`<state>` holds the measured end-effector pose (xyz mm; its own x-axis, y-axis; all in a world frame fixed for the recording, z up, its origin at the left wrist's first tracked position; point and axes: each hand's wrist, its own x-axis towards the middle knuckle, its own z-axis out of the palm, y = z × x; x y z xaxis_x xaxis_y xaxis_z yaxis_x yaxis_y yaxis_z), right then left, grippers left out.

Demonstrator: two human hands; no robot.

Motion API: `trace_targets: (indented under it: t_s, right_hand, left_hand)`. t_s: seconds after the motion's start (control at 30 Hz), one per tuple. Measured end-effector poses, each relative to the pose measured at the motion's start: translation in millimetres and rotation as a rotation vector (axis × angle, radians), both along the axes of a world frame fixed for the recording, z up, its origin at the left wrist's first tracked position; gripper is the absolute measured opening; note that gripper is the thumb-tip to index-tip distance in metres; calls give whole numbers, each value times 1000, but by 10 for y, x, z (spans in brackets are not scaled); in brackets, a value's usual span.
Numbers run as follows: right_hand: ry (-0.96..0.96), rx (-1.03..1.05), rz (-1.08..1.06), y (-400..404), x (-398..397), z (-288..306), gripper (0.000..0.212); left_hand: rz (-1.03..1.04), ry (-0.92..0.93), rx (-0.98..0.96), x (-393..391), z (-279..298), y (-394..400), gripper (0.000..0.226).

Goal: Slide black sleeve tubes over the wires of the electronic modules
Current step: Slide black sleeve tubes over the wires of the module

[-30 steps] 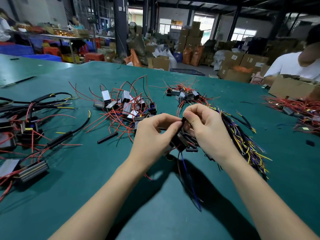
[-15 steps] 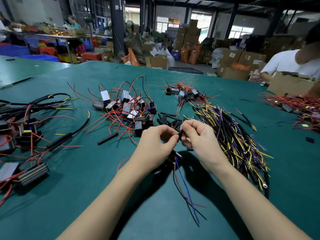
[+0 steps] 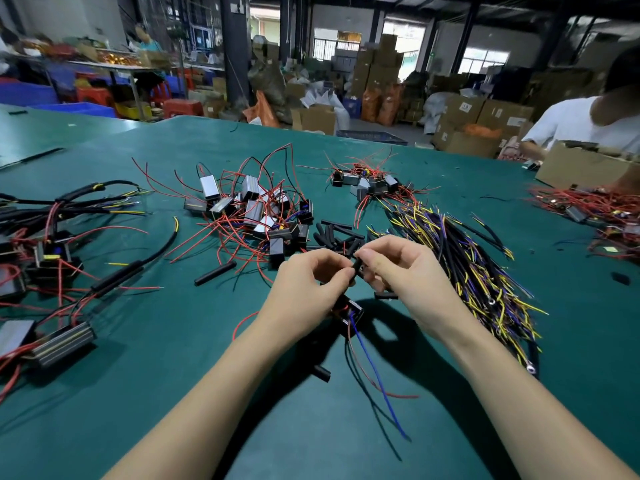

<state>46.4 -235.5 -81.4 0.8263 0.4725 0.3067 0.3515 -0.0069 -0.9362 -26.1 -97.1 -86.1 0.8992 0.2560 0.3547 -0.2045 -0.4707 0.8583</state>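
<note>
The fingertips (image 3: 341, 268) of the left hand (image 3: 304, 285) and those of the right hand (image 3: 401, 268) meet in the middle of the frame and pinch one short black sleeve tube (image 3: 354, 271) between them. A small black module (image 3: 348, 315) hangs just below the left hand, and its blue wire (image 3: 375, 372) and thin red wires trail toward the lower middle of the frame.

To do this step well, I think the left hand should keep the wire end straight and stiff, while the right hand turns the tube a little and pushes it along, so that no strand folds back at the mouth.

The surface is a green table (image 3: 173, 393). More modules with red wires (image 3: 249, 209) lie at the upper middle, loose sleeve tubes (image 3: 337, 233) just above the hands, and a bundle of yellow and purple wires (image 3: 467, 268) at the right. Behind is a warehouse with stacked cardboard boxes (image 3: 485, 112), and another person in a white shirt (image 3: 581, 123) sits at the upper right.
</note>
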Motion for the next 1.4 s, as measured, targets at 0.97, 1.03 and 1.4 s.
trace_targets:
  t_s: [0.97,1.03,1.4]
  right_hand:
    - [236,184,-26,135,-93,-60,22]
    - [258,204,-31,130,-97,-68,22]
    - [224,108,27,148,-167,-44,19]
  left_hand:
    - [-167,126,-46,-22,37,132,5]
    - [-172,145,-29,-15,42,138,7]
    - [-233,205,-205,-89,62,213,14]
